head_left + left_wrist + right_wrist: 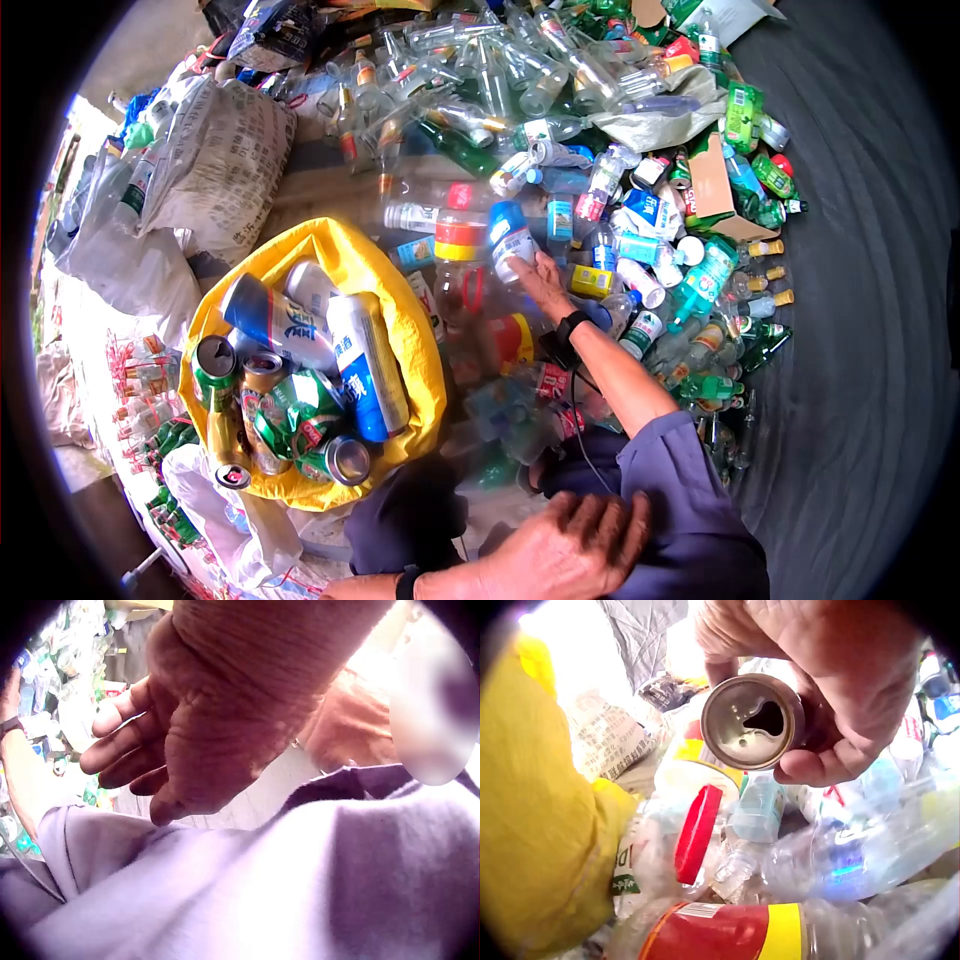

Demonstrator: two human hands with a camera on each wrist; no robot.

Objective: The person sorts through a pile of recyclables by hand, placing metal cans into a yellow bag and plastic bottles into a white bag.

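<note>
My right hand point(545, 290) grips a blue and white can point(510, 240) above the bottles, right of a yellow bag point(415, 330). In the right wrist view, the thumb and fingers of that hand point(840, 697) curl round the can point(746, 742), its opened top facing the camera. The bag point(320, 240) stands wide at its mouth and holds several cans, among them a blue and white one point(365, 370) and a green one point(300, 410). My left hand point(565, 550) is near my lap, holding nothing; the left wrist view shows its fingers loosely extended point(131, 746).
Plastic and glass bottles point(490, 80) lie heaped ahead and to the right. A cardboard box point(712, 180) lies among them. A printed white sack point(225, 165) is at the upper left. Dark cloth point(840, 300) spreads along the right. A large red-capped bottle point(460, 260) is beside the bag.
</note>
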